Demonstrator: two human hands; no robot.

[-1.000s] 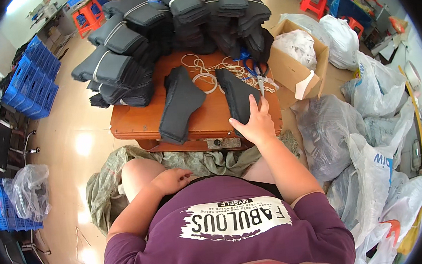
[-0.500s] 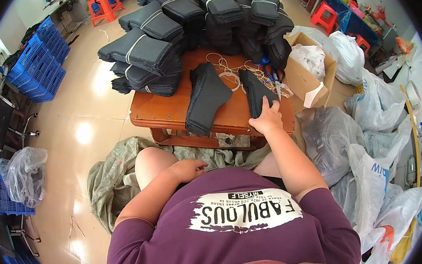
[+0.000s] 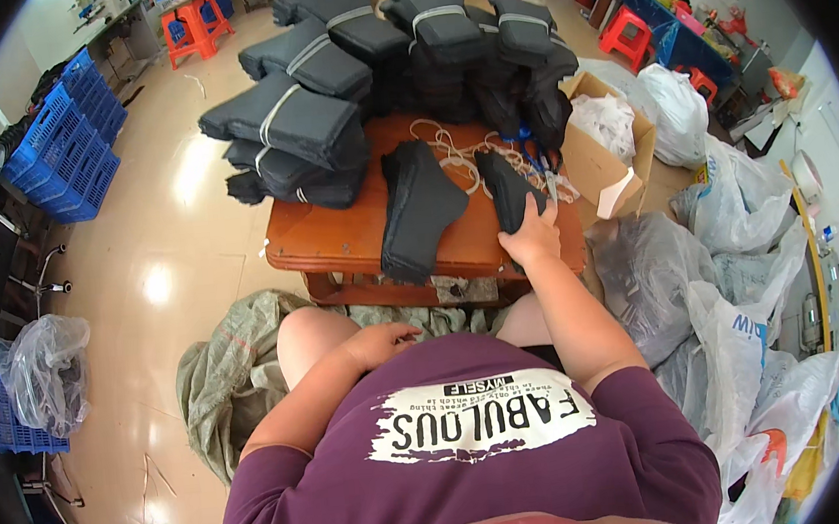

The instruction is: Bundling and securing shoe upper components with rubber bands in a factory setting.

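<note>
My right hand (image 3: pixel 534 235) is on the near right end of a narrow stack of black cut fabric pieces (image 3: pixel 505 187), thumb at its near edge and fingers over its right side. Left of it, a wider stack of the same pieces (image 3: pixel 417 207) lies untouched on the brown wooden table (image 3: pixel 323 242), overhanging the front edge. My left hand (image 3: pixel 384 343) rests over my lap, empty, its fingers loosely extended. Behind the two stacks lie pale tangled cords (image 3: pixel 450 150). Scissors (image 3: pixel 550 181) with blue handles lie beside the narrow stack, their handles partly hidden.
Tied bundles of black pieces (image 3: pixel 302 113) are piled along the table's far and left sides. An open cardboard box (image 3: pixel 643 138) stands at the right, with plastic bags (image 3: pixel 654 266) near it. Greenish woven cloth (image 3: pixel 224 364) lies under my legs. Blue crates (image 3: pixel 71 158) stand left.
The view has shifted slightly, so the table and bundles appear a little lower. My right hand stays on the narrow stack, and my left hand stays over my lap.
</note>
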